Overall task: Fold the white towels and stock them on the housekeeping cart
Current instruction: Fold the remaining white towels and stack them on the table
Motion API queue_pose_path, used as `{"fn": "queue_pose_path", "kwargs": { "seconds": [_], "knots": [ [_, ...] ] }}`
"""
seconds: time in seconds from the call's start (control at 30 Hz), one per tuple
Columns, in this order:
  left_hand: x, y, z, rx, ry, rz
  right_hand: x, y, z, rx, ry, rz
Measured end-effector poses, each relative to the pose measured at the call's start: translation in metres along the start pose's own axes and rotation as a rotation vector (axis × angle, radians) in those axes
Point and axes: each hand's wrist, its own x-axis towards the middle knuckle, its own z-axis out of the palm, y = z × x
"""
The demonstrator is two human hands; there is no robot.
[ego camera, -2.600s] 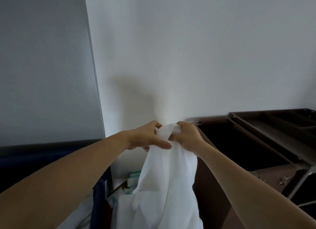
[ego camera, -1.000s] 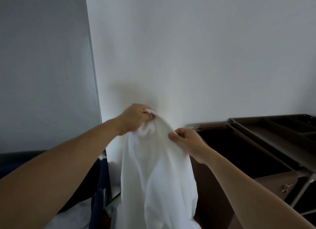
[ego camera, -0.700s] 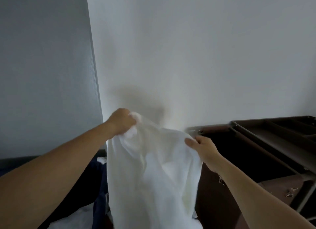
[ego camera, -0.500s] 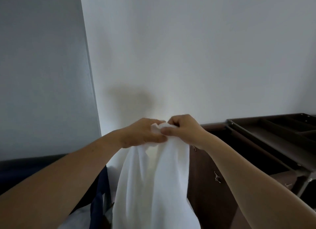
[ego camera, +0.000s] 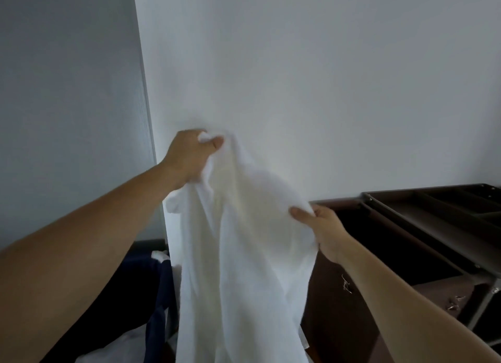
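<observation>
Brown housekeeping cart (ego camera: 406, 227) stands at right against the white wall (ego camera: 325, 91); its top tray is dark, contents hard to make out. Grey panel (ego camera: 67, 91) at left. Navy fabric (ego camera: 158, 295) lower left with white linen (ego camera: 122, 343) beside it, partly behind my forearm. White towel (ego camera: 244, 254) hides the cart's left side; its bottom is cut off by the frame. My left hand (ego camera: 187, 156) grips the bunched top corner, fingers curled round it. My right hand (ego camera: 322, 232) pinches the top edge lower down, thumb in front, fingers hidden behind cloth. Towel hangs in air between both hands, just left of the cart, top edge sloping down to the right, loose vertical folds.
</observation>
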Motion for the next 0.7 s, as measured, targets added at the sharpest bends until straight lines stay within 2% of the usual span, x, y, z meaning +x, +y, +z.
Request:
{"fn": "queue_pose_path", "kwargs": {
  "seconds": [0.07,0.13,0.17,0.23,0.27,0.33,0.47,0.57,0.63,0.7],
  "knots": [
    [-0.013,-0.017,0.007,0.398,-0.379,0.019,0.005,-0.025,-0.005,-0.052,-0.015,-0.118],
    [-0.034,-0.026,0.020,0.576,-0.669,0.101,0.010,-0.050,-0.002,-0.184,-0.100,-0.211],
    [-0.044,-0.027,0.026,0.469,-0.724,0.085,0.012,-0.058,0.002,-0.253,-0.153,-0.225],
    [-0.060,-0.023,0.036,0.085,-0.777,-0.026,0.015,-0.067,0.011,-0.374,-0.226,-0.222],
    [-0.065,-0.021,0.040,-0.020,-0.838,-0.060,0.016,-0.066,0.015,-0.394,-0.237,-0.224],
    [-0.071,-0.020,0.046,-0.089,-0.943,-0.111,0.017,-0.057,0.018,-0.353,-0.218,-0.239],
    [-0.072,-0.014,0.046,-0.112,-0.796,-0.139,0.014,-0.034,0.022,-0.318,-0.177,-0.226],
    [-0.066,-0.004,0.047,0.019,-0.817,-0.042,0.012,-0.024,0.023,-0.227,-0.119,-0.176],
    [-0.055,0.003,0.046,0.077,-0.702,0.016,0.009,-0.016,0.017,-0.223,-0.182,-0.117],
    [-0.039,0.006,0.039,0.061,-0.515,0.042,0.003,0.001,0.007,-0.260,-0.235,-0.024]
  ]
}}
